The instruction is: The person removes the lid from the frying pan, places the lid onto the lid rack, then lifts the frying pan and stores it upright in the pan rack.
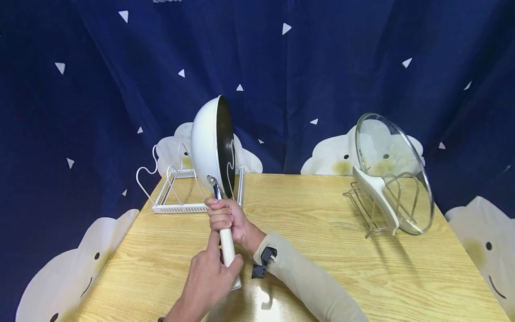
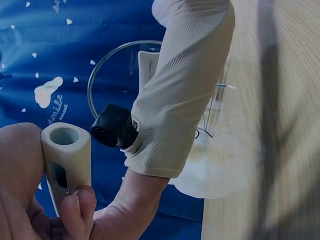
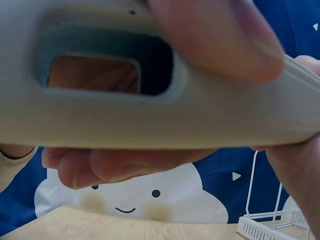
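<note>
A wok [image 1: 204, 138], white outside and dark inside, stands on edge with its hollow facing right. My right hand [image 1: 229, 219] grips its pale handle [image 1: 227, 246] near the pan. Lower down, the left hand [image 1: 211, 273] holds the handle's end, thumb along one side. In the left wrist view the handle [image 2: 77, 150] shows an open round end and a slot; the right wrist view has the slotted handle [image 3: 225, 120] close up, with fingers around it. The wok overlaps the right part of a white wire rack [image 1: 177, 208], one of whose wires crosses in front of its dark inside.
On the right of the wooden table [image 1: 297, 214], a glass lid [image 1: 428, 197] with a white handle [image 1: 376, 190] leans upright in a metal wire stand [image 1: 364, 214]. A dark blue curtain [image 1: 265, 107] with clouds hangs behind the table.
</note>
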`<state>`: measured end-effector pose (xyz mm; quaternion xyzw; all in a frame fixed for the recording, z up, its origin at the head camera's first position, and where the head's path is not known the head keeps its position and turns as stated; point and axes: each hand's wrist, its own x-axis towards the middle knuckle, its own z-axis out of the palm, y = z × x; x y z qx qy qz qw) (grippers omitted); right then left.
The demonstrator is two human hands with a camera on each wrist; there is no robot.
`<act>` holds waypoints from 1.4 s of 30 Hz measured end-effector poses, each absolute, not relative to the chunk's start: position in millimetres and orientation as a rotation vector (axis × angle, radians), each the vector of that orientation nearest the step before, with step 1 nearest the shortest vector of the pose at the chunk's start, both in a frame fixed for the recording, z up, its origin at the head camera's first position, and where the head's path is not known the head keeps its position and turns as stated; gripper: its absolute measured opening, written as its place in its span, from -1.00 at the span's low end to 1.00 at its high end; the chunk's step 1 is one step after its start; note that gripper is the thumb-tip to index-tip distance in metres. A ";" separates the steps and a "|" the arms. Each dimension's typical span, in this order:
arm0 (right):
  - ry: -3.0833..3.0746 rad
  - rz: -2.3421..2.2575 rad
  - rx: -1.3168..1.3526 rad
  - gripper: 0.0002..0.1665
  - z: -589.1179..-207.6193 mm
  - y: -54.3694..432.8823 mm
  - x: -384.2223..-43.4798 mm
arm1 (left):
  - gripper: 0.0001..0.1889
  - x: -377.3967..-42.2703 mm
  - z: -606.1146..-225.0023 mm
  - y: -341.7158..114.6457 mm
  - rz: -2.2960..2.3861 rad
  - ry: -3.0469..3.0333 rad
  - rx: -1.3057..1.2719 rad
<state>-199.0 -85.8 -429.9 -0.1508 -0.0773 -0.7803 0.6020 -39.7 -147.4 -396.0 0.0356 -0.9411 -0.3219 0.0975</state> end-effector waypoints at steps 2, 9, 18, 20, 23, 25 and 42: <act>-0.187 -1.804 -0.351 -0.72 -431.1 -85.4 -198.7 | -0.56 -39.6 -397.9 -147.0 -0.953 -2.783 0.106; -0.183 -1.795 -0.362 -0.73 -437.3 -84.5 -197.8 | -0.56 -38.5 -405.6 -145.2 -0.961 -2.776 0.104; -0.198 -1.784 -0.364 -0.72 -445.6 -82.8 -197.1 | -0.53 -37.4 -412.8 -143.6 -0.951 -2.778 0.084; -0.203 -1.785 -0.367 -0.72 -446.5 -82.4 -197.1 | -0.53 -37.4 -413.7 -143.1 -0.956 -2.778 0.094; -0.210 -1.788 -0.367 -0.73 -448.1 -81.7 -197.0 | -0.55 -37.4 -415.1 -142.1 -0.971 -2.778 0.105; -0.206 -1.788 -0.369 -0.74 -449.6 -81.4 -196.1 | -0.54 -36.9 -416.7 -141.6 -0.978 -2.780 0.114; -0.195 -1.788 -0.350 -0.76 -458.2 -80.0 -194.5 | -0.54 -35.8 -424.4 -139.5 -0.988 -2.776 0.129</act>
